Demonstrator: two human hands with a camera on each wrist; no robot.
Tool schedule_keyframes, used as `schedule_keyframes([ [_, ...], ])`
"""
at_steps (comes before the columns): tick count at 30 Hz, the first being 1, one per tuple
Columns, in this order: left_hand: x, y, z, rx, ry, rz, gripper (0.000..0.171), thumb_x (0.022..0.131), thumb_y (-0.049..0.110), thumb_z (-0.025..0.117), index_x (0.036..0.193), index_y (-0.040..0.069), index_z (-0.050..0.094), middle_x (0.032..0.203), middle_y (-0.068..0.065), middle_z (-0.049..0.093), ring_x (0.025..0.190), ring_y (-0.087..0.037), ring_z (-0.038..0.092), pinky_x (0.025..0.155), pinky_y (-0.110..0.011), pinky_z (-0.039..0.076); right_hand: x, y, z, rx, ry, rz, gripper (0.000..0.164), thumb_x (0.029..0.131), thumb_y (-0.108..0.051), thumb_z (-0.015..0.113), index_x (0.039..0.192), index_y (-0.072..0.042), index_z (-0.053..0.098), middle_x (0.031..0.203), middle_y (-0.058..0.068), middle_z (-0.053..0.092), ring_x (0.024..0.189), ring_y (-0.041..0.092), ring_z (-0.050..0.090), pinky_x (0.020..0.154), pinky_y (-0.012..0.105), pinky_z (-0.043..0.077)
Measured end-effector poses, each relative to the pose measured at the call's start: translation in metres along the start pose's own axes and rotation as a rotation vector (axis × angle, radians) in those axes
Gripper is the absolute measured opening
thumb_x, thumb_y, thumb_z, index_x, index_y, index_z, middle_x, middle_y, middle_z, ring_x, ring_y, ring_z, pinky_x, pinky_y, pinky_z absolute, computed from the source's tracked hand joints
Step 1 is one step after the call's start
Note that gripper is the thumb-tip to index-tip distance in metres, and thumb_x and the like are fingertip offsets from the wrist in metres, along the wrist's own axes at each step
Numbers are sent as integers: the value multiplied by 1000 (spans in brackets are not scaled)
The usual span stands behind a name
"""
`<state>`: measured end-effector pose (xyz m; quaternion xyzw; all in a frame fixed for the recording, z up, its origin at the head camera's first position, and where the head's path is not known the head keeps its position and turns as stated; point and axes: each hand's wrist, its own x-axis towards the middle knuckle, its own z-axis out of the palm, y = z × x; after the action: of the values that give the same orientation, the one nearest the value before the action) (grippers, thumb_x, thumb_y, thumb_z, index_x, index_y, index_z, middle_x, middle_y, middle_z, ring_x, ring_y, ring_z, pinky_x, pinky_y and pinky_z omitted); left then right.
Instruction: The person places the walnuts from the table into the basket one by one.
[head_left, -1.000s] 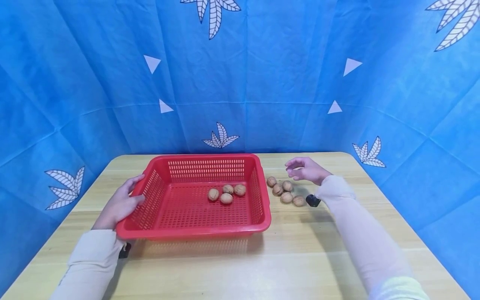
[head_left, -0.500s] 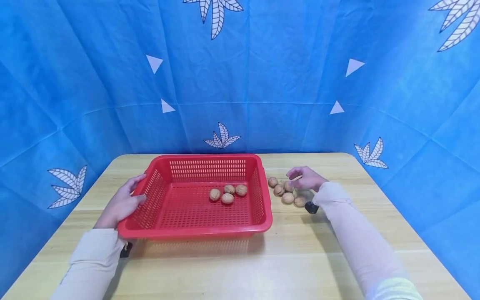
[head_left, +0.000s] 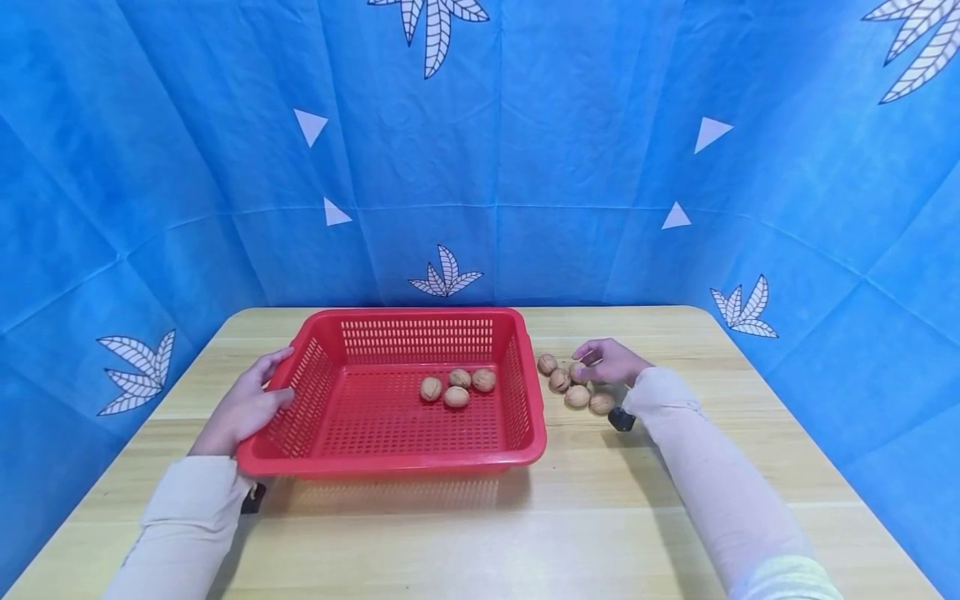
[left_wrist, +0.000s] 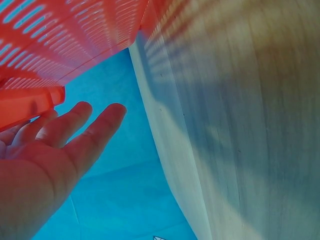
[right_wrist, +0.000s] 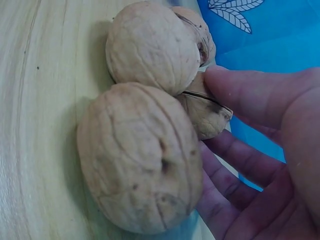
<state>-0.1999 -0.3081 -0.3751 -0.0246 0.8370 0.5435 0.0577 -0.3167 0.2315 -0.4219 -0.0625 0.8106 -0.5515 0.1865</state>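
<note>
A red plastic basket [head_left: 405,461] with slotted walls stands left of centre, several walnuts [head_left: 457,397] grouped in its right half. My left hand [head_left: 243,404] holds the basket's left rim; in the left wrist view some of its fingers [left_wrist: 97,137] stretch out below that rim. Right of the basket, more walnuts [head_left: 577,397] lie in a loose cluster on the table. There my right hand [head_left: 611,363] pinches a walnut [right_wrist: 205,115] between thumb and fingers, close behind two larger-looking walnuts [right_wrist: 140,160] in the right wrist view.
The light wooden table [head_left: 480,542] runs to a blue cloth [head_left: 570,167] with white leaf and triangle prints, which hangs behind and on both sides. Small black pieces [head_left: 621,418] sit at both wrists.
My right hand has come down and slightly nearer onto the walnut cluster, and its thumb and fingers have closed on one walnut. My left hand stays at the basket's rim.
</note>
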Motion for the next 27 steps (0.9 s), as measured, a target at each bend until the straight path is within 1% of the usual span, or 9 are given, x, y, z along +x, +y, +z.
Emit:
schedule_keyframes([
  [4, 1, -2, -1, 1, -6, 23, 82, 93, 8, 58, 157, 16, 7, 142, -29, 30, 106, -38, 56, 74, -45, 58, -3, -4, 5, 19, 7, 36, 39, 89, -2, 65, 121, 5, 45, 115, 22, 49, 85, 25, 62, 66, 36, 56],
  [7, 1, -4, -2, -1, -10, 30, 82, 93, 7, 57, 157, 16, 7, 141, -29, 30, 105, -38, 56, 74, -45, 58, -3, -5, 5, 23, 14, 53, 41, 88, -3, 66, 122, 5, 44, 114, 22, 50, 82, 26, 63, 63, 36, 56],
  [12, 0, -3, -1, -39, -17, -4, 86, 93, 11, 61, 158, 22, 4, 144, -26, 29, 107, -39, 56, 76, -47, 57, -1, -6, -2, -90, 5, 15, 45, 85, -9, 70, 122, 4, 48, 113, 20, 52, 91, 27, 59, 74, 38, 54],
  [14, 0, -3, -1, -52, -22, -13, 87, 93, 12, 62, 158, 23, 4, 145, -26, 28, 108, -39, 56, 77, -47, 57, -2, -8, -5, -192, 12, -22, 42, 84, -13, 71, 119, 3, 52, 110, 19, 54, 95, 28, 55, 79, 37, 51],
  [16, 0, -3, -1, -55, -26, -13, 88, 93, 11, 62, 158, 23, 3, 145, -26, 28, 109, -39, 55, 77, -47, 57, -1, -11, -9, -246, 16, -42, 39, 84, -14, 71, 116, 1, 55, 108, 17, 57, 98, 29, 53, 82, 38, 48],
  [18, 0, -1, -2, -58, -29, -10, 87, 93, 10, 61, 158, 22, 3, 144, -26, 28, 109, -40, 54, 77, -47, 57, 0, -13, -12, -285, 17, -55, 37, 84, -16, 72, 114, -1, 57, 107, 16, 59, 100, 30, 52, 83, 39, 46],
  [21, 0, 0, -2, -57, -36, -5, 86, 93, 9, 59, 157, 21, 3, 143, -27, 28, 108, -39, 55, 76, -47, 57, 1, -19, -14, -297, 18, -53, 37, 83, -16, 73, 113, -2, 58, 107, 14, 60, 101, 30, 53, 84, 41, 47],
  [24, 0, 1, -3, -70, -46, -7, 85, 94, 8, 58, 157, 21, 3, 143, -28, 28, 106, -39, 56, 76, -48, 57, 1, -25, -15, -370, 31, -97, 40, 81, -16, 75, 113, 1, 59, 106, 16, 62, 100, 31, 56, 84, 40, 48],
  [27, 0, -1, -3, -92, -54, -6, 84, 95, 7, 57, 157, 21, 3, 143, -28, 27, 105, -38, 57, 77, -48, 57, 0, -31, -16, -410, 42, -144, 42, 80, -16, 75, 114, 3, 59, 106, 18, 63, 101, 32, 57, 82, 38, 50],
])
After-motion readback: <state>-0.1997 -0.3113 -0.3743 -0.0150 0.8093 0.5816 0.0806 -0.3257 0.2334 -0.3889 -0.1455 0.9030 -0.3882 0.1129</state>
